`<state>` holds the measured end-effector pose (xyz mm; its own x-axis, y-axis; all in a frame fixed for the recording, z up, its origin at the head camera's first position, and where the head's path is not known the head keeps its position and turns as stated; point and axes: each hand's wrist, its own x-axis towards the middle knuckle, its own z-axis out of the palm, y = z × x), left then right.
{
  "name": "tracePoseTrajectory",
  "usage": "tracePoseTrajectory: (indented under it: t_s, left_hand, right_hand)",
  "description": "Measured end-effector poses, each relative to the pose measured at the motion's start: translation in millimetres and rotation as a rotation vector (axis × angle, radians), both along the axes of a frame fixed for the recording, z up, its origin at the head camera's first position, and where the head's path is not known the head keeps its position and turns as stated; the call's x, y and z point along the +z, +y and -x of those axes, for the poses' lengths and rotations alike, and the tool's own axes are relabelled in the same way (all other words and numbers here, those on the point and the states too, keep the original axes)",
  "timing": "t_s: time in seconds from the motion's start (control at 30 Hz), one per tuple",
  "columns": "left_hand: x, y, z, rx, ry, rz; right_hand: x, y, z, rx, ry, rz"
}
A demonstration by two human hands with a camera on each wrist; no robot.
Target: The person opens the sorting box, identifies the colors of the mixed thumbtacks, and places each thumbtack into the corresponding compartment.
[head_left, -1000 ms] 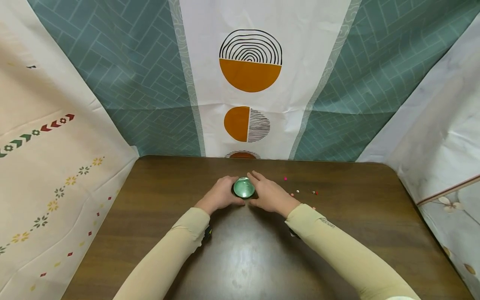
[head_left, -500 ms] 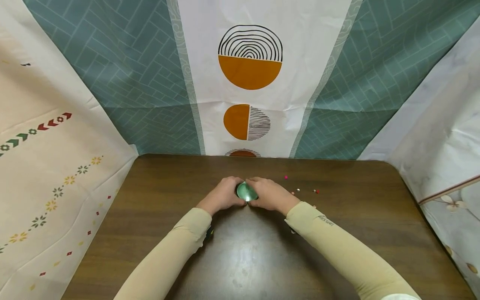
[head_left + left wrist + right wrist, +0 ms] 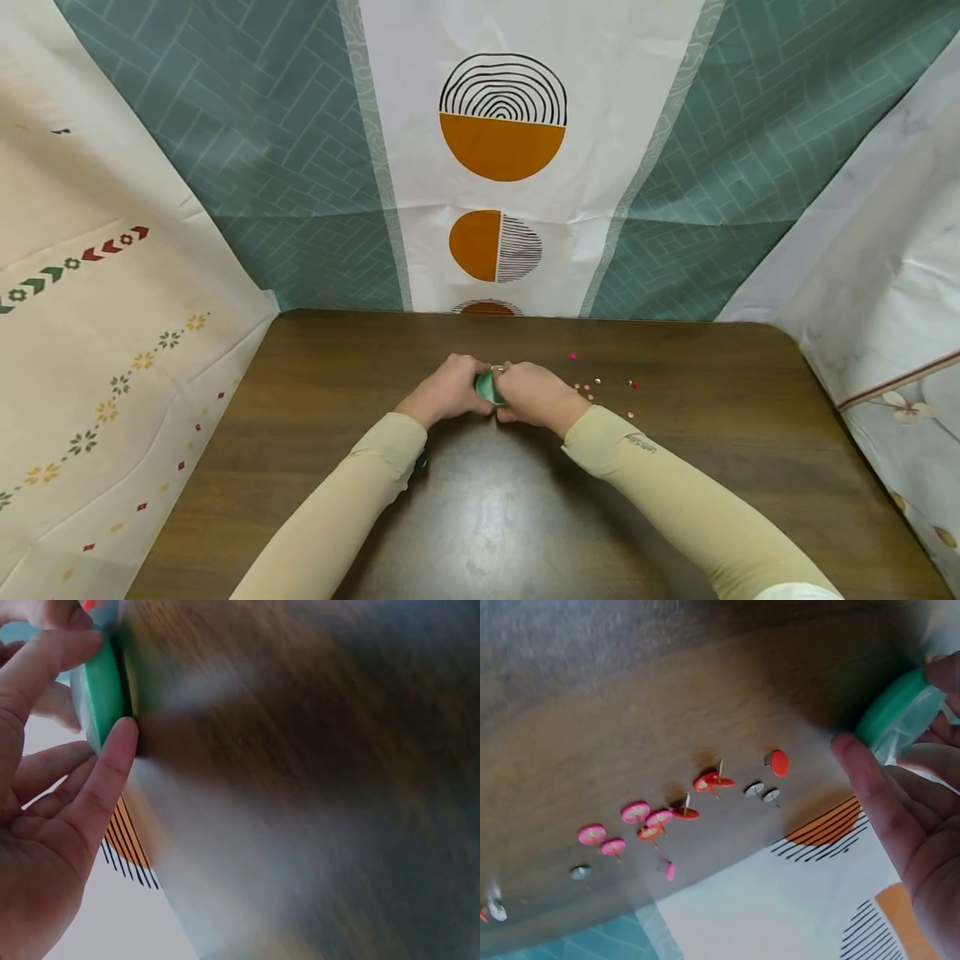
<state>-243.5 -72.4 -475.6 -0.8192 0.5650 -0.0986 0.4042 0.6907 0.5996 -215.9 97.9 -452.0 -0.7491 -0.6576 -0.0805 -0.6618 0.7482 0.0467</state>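
A round green container (image 3: 487, 388) is sitting on or just above the brown table (image 3: 330, 400). The left hand (image 3: 450, 387) is pinching one side; the right hand (image 3: 536, 393) is gripping the other, partly hiding the inside. Loose tacks (image 3: 635, 812), pink, red and grey, are lying beside the right hand, 1 red and 2 grey nearest; patterned cloth (image 3: 300, 167) is hanging behind.

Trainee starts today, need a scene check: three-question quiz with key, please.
1. True or false: the left hand and the right hand both touch the green container.
2. What do the tacks lie on? A) a towel B) the table C) a tray
3. Fill in: in the head view, the tacks lie to the ___ of the container.

Key: 1. True. 2. B. 3. right.
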Motion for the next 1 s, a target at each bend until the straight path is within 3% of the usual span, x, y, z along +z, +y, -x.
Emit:
tracePoseTrajectory:
  t_s: [0.37,0.67,0.77,0.9,1.0]
  left_hand:
    - [5.5,2.4,6.3,-0.017,-0.034,0.014]
    - [8.9,1.1,5.9,-0.015,-0.011,0.054]
    - [7.9,0.1,3.9,-0.004,-0.018,0.041]
    - [4.0,-0.1,2.5,0.031,-0.029,0.037]
    - [2.8,0.7,2.4,0.059,-0.026,0.049]
  right_hand:
    - [-3.9,2.7,2.3,0.079,0.15,-0.017]
    - [-3.5,3.7,2.8,0.131,0.21,-0.008]
    - [-3.5,3.7,1.9,0.122,0.178,-0.015]
    - [-2.2,7.2,2.0,0.071,0.052,-0.003]
    - [0.6,13.1,3.0,0.044,-0.037,0.063]
